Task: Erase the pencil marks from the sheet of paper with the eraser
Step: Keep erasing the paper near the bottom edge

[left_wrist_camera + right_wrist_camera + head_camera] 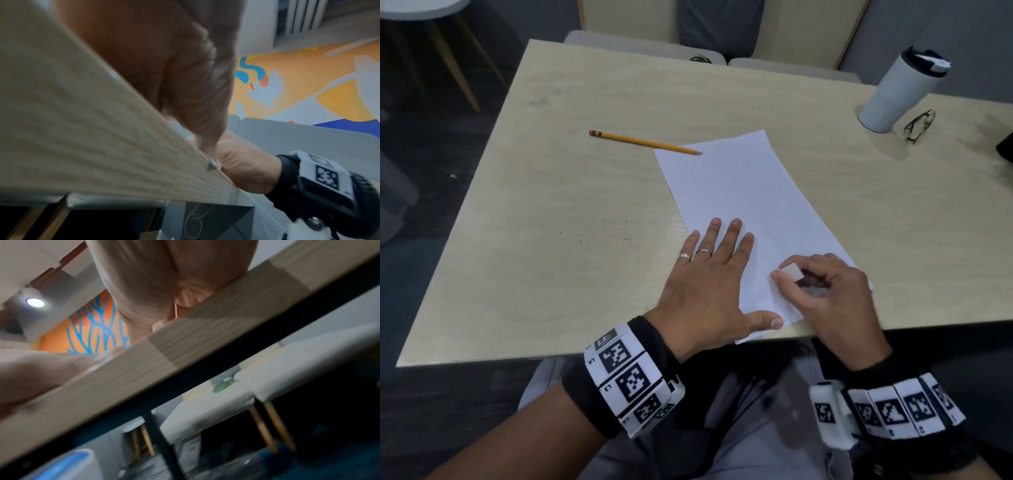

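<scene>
A white sheet of paper (743,205) lies slanted on the light wooden table (571,212), its near corner reaching the front edge. My left hand (709,274) lies flat on the sheet's lower left part, fingers straight and spread, thumb near the paper's bottom edge. My right hand (825,291) pinches a small white eraser (791,271) between thumb and fingers and holds it down on the paper's lower right. No pencil marks show on the sheet from here. In both wrist views only the table edge and the undersides of my hands show, blurred.
A yellow pencil (645,142) lies past the sheet's far left corner, its tip on the paper. A white tumbler (900,92) and folded glasses (919,126) stand at the far right. Dark eraser crumbs (599,236) dot the table left of my left hand.
</scene>
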A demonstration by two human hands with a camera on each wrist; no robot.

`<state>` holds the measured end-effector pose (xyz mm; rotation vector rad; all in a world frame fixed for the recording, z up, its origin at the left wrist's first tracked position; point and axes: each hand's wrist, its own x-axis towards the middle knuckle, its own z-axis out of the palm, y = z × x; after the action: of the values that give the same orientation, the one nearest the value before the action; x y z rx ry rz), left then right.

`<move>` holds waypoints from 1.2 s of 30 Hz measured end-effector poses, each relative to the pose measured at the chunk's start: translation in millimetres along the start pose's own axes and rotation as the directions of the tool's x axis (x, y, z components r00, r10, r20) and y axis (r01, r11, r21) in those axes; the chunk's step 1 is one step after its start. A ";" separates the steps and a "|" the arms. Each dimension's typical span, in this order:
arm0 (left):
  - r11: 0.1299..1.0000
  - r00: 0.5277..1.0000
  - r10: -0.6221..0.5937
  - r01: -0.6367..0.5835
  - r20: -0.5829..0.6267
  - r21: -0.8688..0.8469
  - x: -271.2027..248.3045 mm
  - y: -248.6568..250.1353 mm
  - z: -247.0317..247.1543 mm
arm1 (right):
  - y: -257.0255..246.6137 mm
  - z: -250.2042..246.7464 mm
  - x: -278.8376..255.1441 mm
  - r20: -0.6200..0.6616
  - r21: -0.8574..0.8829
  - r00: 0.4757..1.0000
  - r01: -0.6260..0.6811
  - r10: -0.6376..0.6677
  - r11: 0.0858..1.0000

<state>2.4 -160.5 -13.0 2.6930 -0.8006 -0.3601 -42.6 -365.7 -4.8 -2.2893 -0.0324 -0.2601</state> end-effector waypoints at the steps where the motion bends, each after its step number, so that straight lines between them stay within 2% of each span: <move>1: 1.000 1.000 -0.005 0.005 0.001 -0.004 0.6 0.8 -0.4 | 3.7 -5.5 3.4 -0.025 -0.025 1.000 -0.001 0.001 1.000; 4: 1.000 1.000 -0.009 0.009 0.004 -0.016 -0.2 1.3 -2.7 | -0.6 -6.0 1.3 -0.078 -0.058 0.997 0.025 -0.030 0.998; 7: 1.000 1.000 -0.008 0.008 0.001 -0.010 -1.1 0.1 -2.2 | -10.1 4.8 -10.1 -0.015 -0.044 0.998 0.057 -0.058 0.997; 10: 1.000 1.000 -0.007 0.007 0.005 -0.008 -0.9 0.3 -1.4 | 8.0 -11.0 -0.4 -0.065 -0.046 0.998 -0.025 0.022 0.999; 13: 1.000 1.000 -0.006 0.006 -0.002 -0.011 -1.1 0.4 -2.2 | 8.0 -15.3 1.4 -0.111 -0.065 0.993 -0.037 0.029 0.997; 17: 1.000 1.000 -0.006 0.006 -0.001 -0.003 -0.4 -0.4 -1.1 | -9.7 2.1 -10.8 0.042 0.004 0.999 0.029 -0.030 1.000; 20: 1.000 1.000 -0.011 0.011 0.003 -0.006 0.7 0.4 -0.2 | 9.4 -15.5 -1.6 0.016 0.022 0.999 -0.040 0.040 0.999; 23: 1.000 1.000 -0.013 0.013 0.010 -0.012 0.8 0.8 -1.8 | 10.3 -21.8 -1.8 -0.035 -0.031 0.999 -0.003 0.002 1.000; 26: 1.000 1.000 -0.012 0.012 0.013 -0.006 0.6 0.2 -1.7 | -8.6 -6.8 -11.4 0.069 -0.051 0.994 0.084 -0.080 0.995; 28: 1.000 1.000 -0.011 0.011 0.015 0.003 0.5 0.1 -1.0 | -1.2 -8.5 -9.4 0.068 -0.036 0.996 0.053 -0.050 0.998; 31: 1.000 1.000 -0.013 0.013 0.017 0.009 0.9 0.1 -1.5 | 17.9 -26.2 -0.9 -0.007 -0.053 1.000 -0.020 0.020 0.998; 33: 1.000 1.000 -0.012 0.012 0.015 0.008 1.2 -0.2 -1.9 | 15.3 -25.9 -0.9 -0.026 -0.045 0.999 -0.022 0.020 0.999; 36: 1.000 1.000 -0.012 0.012 0.020 0.014 1.0 -0.3 -1.0 | -3.7 -7.8 -12.6 0.091 -0.027 0.993 0.073 -0.070 0.997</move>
<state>3.8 -160.6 -12.3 2.7127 -0.7956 -0.3865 -56.6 -368.3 0.5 -2.3313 -0.1574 -0.1958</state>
